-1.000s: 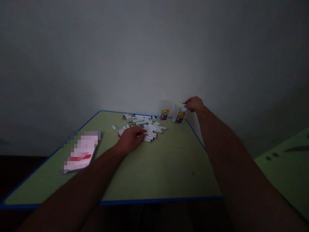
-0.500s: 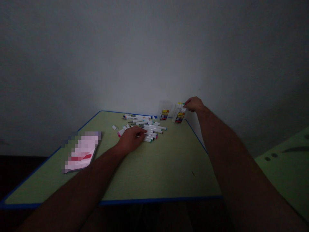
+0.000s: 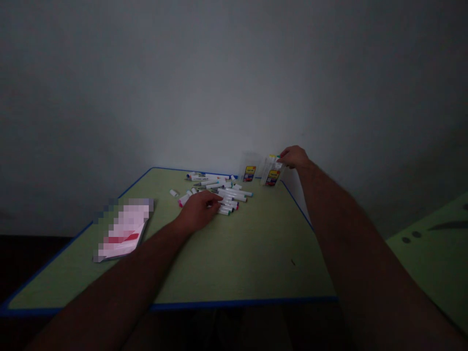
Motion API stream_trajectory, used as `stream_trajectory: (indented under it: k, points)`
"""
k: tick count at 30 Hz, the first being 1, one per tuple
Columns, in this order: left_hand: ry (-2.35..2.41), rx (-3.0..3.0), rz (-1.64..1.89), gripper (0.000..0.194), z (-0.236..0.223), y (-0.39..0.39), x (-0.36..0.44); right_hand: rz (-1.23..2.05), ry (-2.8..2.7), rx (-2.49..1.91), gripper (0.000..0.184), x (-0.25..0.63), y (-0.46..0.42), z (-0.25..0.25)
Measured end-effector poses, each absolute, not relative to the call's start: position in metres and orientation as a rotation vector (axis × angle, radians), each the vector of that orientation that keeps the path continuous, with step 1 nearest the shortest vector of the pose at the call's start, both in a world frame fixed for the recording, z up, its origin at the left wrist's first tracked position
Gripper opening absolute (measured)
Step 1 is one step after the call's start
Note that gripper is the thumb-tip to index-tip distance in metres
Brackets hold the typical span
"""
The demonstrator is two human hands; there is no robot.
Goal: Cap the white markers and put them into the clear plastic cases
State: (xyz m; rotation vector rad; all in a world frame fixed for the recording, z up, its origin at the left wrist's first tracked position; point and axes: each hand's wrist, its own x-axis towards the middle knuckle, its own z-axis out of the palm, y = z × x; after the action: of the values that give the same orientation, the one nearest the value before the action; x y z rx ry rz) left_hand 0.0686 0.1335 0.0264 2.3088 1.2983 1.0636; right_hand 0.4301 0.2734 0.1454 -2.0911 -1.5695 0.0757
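Note:
At the far right of the table, my right hand (image 3: pixel 295 158) reaches over a clear plastic marker box (image 3: pixel 271 176) with a yellow and dark label. Its fingers are closed in a pinch on a white marker at the box's top, near a green cap; the marker's lower part is hidden. Yellow caps show beside it in the box. My left hand (image 3: pixel 200 209) rests on the table with curled fingers, thumb and forefinger pinched at the end of a marker in a pile of white markers (image 3: pixel 234 194) with coloured caps. The palm side is hidden.
A second clear box (image 3: pixel 249 170) with the same kind of label stands left of the first, near the wall. One loose white cap (image 3: pixel 173 193) lies left of the pile. A flat pinkish object (image 3: pixel 126 229), blurred out, lies at the left on the blue-edged table (image 3: pixel 252 263).
Both arms stay nearly still. The right fingertips shift slightly at the top of the box, and the marker there seems to sit a little lower than before.

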Motion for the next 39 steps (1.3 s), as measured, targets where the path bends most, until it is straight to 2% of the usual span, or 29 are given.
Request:
stream_trajectory:
  k: [4, 18, 26, 33, 39]
  points:
    - [1.323, 2.327, 1.046, 0.027, 0.027, 0.133, 0.068, 0.120, -1.529, -2.033, 0.032, 0.427, 0.268, 0.151]
    - [1.312, 2.318, 1.067, 0.027, 0.023, 0.135, 0.068, 0.002, -1.635, -2.033, 0.018, 0.427, 0.267, 0.146]
    - [1.320, 2.330, 1.066, 0.025, 0.025, 0.134, 0.069, -0.056, -1.660, -2.020, 0.021, 0.428, 0.267, 0.144]
    - [1.302, 2.323, 1.066, 0.024, 0.024, 0.135, 0.069, 0.080, -1.599, -1.962, 0.035, 0.426, 0.265, 0.149]
    - [1.300, 2.320, 1.071, 0.027, 0.025, 0.134, 0.069, 0.027, -1.650, -1.962, 0.029, 0.424, 0.262, 0.148]
